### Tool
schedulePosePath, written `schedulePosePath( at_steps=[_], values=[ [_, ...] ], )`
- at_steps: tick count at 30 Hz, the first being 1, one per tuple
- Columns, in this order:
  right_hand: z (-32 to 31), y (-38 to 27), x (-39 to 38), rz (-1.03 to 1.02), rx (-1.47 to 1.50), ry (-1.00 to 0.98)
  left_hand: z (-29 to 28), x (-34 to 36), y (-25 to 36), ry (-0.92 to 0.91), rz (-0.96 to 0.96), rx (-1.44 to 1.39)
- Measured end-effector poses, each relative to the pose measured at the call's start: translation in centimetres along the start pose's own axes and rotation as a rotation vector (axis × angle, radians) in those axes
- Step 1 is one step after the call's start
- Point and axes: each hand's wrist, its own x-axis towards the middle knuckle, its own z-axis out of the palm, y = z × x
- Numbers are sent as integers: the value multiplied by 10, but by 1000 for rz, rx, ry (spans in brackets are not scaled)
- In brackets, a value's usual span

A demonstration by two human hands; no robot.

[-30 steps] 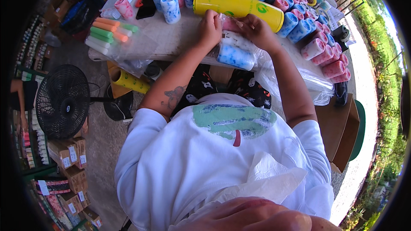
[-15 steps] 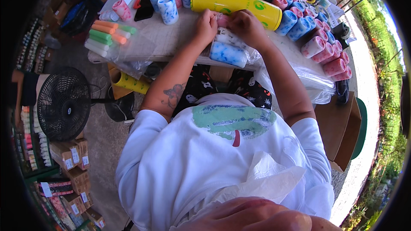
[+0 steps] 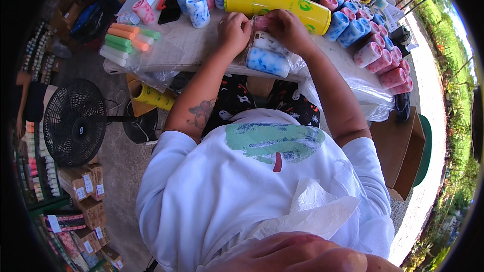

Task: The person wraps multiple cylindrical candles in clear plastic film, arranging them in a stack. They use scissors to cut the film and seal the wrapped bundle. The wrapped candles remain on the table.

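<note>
A clear plastic bag [image 3: 269, 57] lies at the table's near edge with marbled wax cylinders inside: a blue-white one in front, then a white one, then a pink one. My left hand [image 3: 233, 31] pinches the bag's far end from the left. My right hand [image 3: 288, 29] grips the same end from the right, fingers curled over the pink cylinder. Just beyond both hands lies a long yellow tube [image 3: 276, 1] on its side.
Rows of blue and pink marbled cylinders [image 3: 353, 30] fill the table's back and right. A bag of orange, green and white sticks [image 3: 126, 42] lies at the left. A black fan [image 3: 74, 121], a yellow tube [image 3: 148, 95] and cardboard boxes [image 3: 83, 186] are on the floor. A brown box [image 3: 398, 146] is at the right.
Both hands stay on the far end of the bag and have drawn a little closer together. The bag has barely shifted.
</note>
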Motion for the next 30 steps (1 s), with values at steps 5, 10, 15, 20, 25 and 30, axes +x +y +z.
schedulePosePath(
  at_steps=[5,10,15,20,25,30],
  values=[
    [3,12,0,-34,-32,-13,-7,-1,3,-61,-26,7],
    [-2,1,2,-37,-153,-69,-11,5,6,-122,-157,-43],
    [-3,-1,1,20,-42,-83,-21,11,25,-29,-118,-137],
    [-3,13,-2,20,236,-118,-55,12,91,-198,252,-164],
    [-13,3,2,109,13,-104,-24,-5,98,-611,220,200],
    [-35,-2,12,290,195,-374,-17,3,96,-705,109,250]
  ],
)
